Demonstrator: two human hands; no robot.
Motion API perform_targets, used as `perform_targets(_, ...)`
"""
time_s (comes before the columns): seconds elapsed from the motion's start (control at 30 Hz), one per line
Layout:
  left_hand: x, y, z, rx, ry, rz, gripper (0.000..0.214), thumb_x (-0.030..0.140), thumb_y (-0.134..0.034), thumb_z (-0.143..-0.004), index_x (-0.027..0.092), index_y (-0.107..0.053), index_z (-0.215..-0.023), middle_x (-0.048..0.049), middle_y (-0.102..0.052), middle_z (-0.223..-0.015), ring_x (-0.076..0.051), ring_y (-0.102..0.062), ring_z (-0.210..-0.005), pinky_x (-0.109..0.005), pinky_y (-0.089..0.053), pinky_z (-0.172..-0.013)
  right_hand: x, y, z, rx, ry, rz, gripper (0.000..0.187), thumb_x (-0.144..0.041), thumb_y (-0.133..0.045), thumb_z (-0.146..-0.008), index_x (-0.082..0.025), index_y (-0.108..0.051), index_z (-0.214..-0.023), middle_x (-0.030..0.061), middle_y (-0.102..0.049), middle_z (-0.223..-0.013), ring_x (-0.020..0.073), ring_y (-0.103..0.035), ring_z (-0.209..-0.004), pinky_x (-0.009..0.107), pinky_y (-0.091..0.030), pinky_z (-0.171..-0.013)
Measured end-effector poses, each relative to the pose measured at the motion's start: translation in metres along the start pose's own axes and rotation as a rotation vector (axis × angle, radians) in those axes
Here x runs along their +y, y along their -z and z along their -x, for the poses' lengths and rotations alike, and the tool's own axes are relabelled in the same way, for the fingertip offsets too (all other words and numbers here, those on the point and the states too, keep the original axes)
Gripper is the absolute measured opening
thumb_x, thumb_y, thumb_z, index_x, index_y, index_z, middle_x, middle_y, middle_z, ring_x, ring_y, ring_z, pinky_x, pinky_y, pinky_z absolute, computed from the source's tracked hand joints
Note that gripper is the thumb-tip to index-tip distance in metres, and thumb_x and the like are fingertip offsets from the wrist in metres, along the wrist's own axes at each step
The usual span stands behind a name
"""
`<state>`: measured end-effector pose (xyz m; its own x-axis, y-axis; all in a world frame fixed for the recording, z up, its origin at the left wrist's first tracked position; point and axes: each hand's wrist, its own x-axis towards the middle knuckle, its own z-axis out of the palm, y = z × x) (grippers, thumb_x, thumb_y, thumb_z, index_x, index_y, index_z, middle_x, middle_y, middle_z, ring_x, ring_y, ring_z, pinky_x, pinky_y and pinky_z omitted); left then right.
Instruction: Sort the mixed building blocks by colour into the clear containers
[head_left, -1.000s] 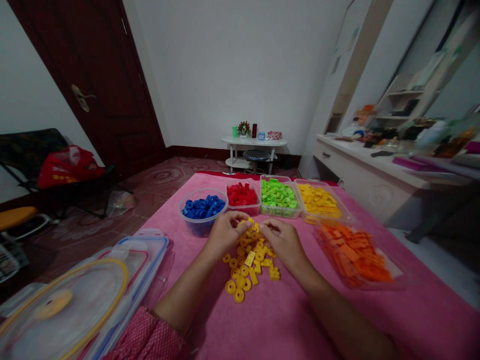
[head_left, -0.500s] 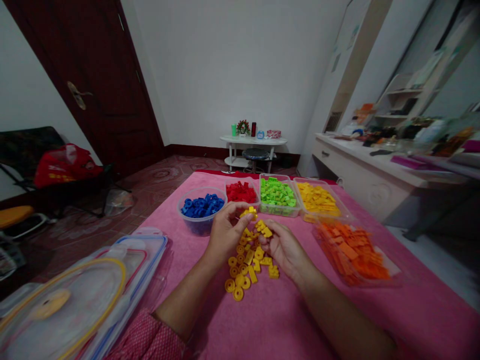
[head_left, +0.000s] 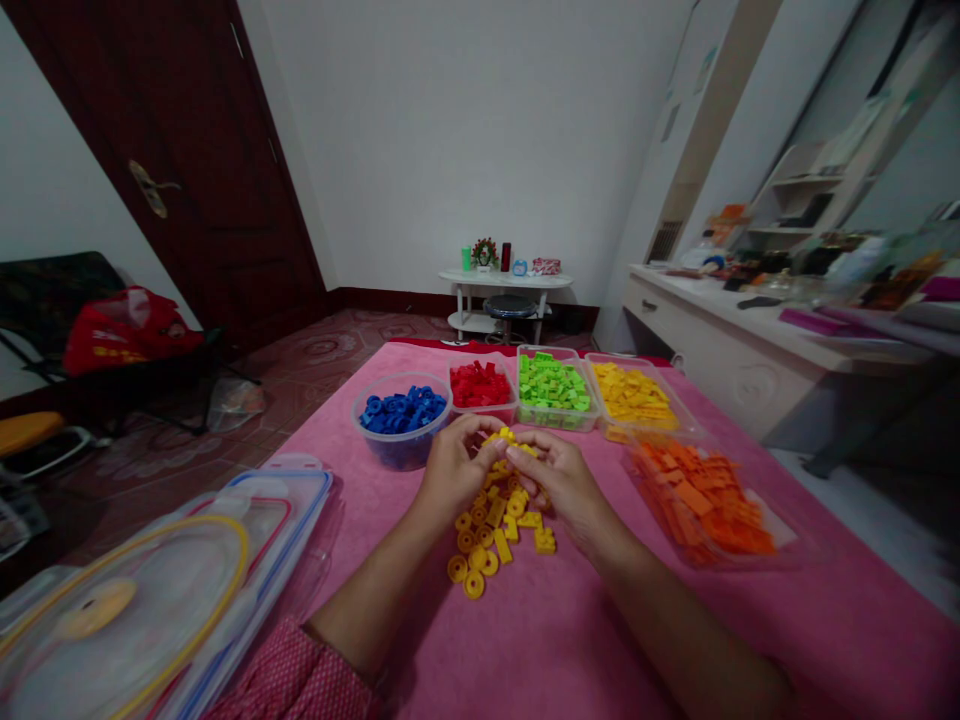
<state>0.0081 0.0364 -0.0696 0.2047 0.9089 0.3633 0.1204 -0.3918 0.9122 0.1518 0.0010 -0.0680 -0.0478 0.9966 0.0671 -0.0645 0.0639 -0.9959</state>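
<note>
Cloth (head_left: 540, 645) in pink spreads wide under five filled tubs (head_left: 400, 456), from blue bricks (head_left: 403, 409) at left to orange pieces (head_left: 697, 498) at near right. Above its middle, left hand (head_left: 452, 470) and right hand (head_left: 564, 480) meet over a loose yellow pile (head_left: 502, 546) reaching toward the near side, seemingly left unjoined; their fingers grasp a smaller yellow cluster (head_left: 505, 436) between the thumbs, apparently partly joined, though half hidden.
</note>
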Motion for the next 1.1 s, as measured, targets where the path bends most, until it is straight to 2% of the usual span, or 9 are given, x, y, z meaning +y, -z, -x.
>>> perform_targets(0.1, 0.000, 0.005, -0.001, -0.021, -0.055, -0.179, 0.010, 0.020, -0.063, -0.074, 0.015, -0.067, -0.082, -0.0035, -0.063, -0.081, -0.013, -0.055, -0.069, -0.022, -0.042, -0.060, 0.002, 0.005, -0.005, -0.003, 0.134, 0.159, 0.020, -0.027, -0.072, -0.071, -0.016, -0.069, -0.088, 0.0024, -0.067, -0.084, 0.0123, -0.059, -0.072, 0.022, -0.045, -0.063)
perform_targets(0.17, -0.001, 0.005, -0.002, -0.005, -0.053, -0.203, 0.011, 0.019, -0.062, -0.074, 0.015, -0.068, -0.083, -0.0037, -0.063, -0.082, -0.013, -0.056, -0.069, -0.023, -0.042, -0.061, 0.003, 0.006, -0.006, 0.021, 0.097, 0.135, 0.019, -0.028, -0.072, -0.070, -0.016, -0.069, -0.085, 0.0020, -0.066, -0.082, 0.0104, -0.056, -0.066, 0.021, -0.043, -0.057)
perform_targets(0.3, -0.004, 0.003, -0.003, 0.073, -0.058, -0.081, 0.015, 0.021, -0.060, -0.078, 0.016, -0.065, -0.091, -0.0042, -0.065, -0.088, -0.015, -0.059, -0.074, -0.025, -0.046, -0.066, 0.005, 0.004, -0.004, 0.109, -0.168, -0.238, 0.022, -0.036, -0.068, -0.076, -0.016, -0.065, -0.085, -0.0025, -0.059, -0.067, 0.0038, -0.040, -0.043, 0.015, -0.026, -0.038)
perform_targets(0.47, 0.006, -0.001, 0.002, 0.041, -0.143, -0.017, 0.014, 0.018, -0.060, -0.080, 0.018, -0.066, -0.093, -0.0045, -0.067, -0.095, -0.016, -0.061, -0.085, -0.027, -0.047, -0.073, -0.002, 0.000, -0.004, 0.087, -0.340, -0.629, 0.026, -0.033, -0.048, -0.093, -0.014, -0.064, -0.088, 0.0045, -0.067, -0.074, 0.0114, -0.062, -0.063, 0.023, -0.051, -0.060)
perform_targets(0.53, 0.010, -0.004, 0.004, 0.009, -0.194, -0.072, 0.014, 0.017, -0.062, -0.079, 0.019, -0.068, -0.091, -0.0035, -0.069, -0.095, -0.017, -0.061, -0.090, -0.029, -0.046, -0.080, -0.006, -0.001, -0.003, 0.038, -0.361, -0.728, 0.036, -0.036, -0.036, -0.098, -0.013, -0.063, -0.089, 0.0059, -0.068, -0.077, 0.0130, -0.065, -0.069, 0.027, -0.054, -0.067)
perform_targets(0.67, 0.012, -0.008, 0.008, -0.069, -0.210, -0.147, 0.018, 0.019, -0.066, -0.079, 0.021, -0.072, -0.095, -0.0034, -0.071, -0.098, -0.019, -0.060, -0.098, -0.033, -0.045, -0.090, -0.009, -0.004, -0.001, 0.006, -0.404, -0.831, 0.042, -0.041, -0.030, -0.099, -0.013, -0.061, -0.093, 0.0073, -0.070, -0.081, 0.0128, -0.065, -0.067, 0.026, -0.055, -0.065)
perform_targets(0.8, 0.005, -0.007, 0.008, -0.017, -0.169, -0.073, 0.022, 0.024, -0.058, -0.085, 0.020, -0.070, -0.103, -0.0059, -0.069, -0.108, -0.019, -0.061, -0.103, -0.033, -0.045, -0.093, -0.009, -0.006, -0.001, 0.080, -0.404, -0.897, 0.034, -0.037, -0.033, -0.099, -0.014, -0.058, -0.095, 0.0062, -0.070, -0.084, 0.0151, -0.068, -0.076, 0.031, -0.057, -0.073)
perform_targets(0.93, -0.009, -0.002, 0.006, 0.057, -0.088, -0.022, 0.022, 0.027, -0.054, -0.088, 0.016, -0.071, -0.096, -0.0065, -0.071, -0.098, -0.018, -0.064, -0.093, -0.029, -0.048, -0.084, -0.014, -0.005, -0.001, 0.140, -0.392, -0.878, 0.030, -0.032, -0.035, -0.099, -0.014, -0.058, -0.094, 0.0079, -0.070, -0.086, 0.0181, -0.069, -0.082, 0.036, -0.057, -0.079)
perform_targets(1.1, -0.023, 0.002, 0.005, 0.087, -0.046, -0.057, 0.022, 0.028, -0.053, -0.088, 0.016, -0.072, -0.088, -0.0061, -0.072, -0.093, -0.018, -0.065, -0.090, -0.029, -0.048, -0.082, -0.032, 0.016, -0.006, 0.275, -0.283, -0.833, 0.023, -0.025, -0.036, -0.097, -0.017, -0.057, -0.091, 0.0075, -0.067, -0.089, 0.0188, -0.069, -0.088, 0.034, -0.059, -0.078)
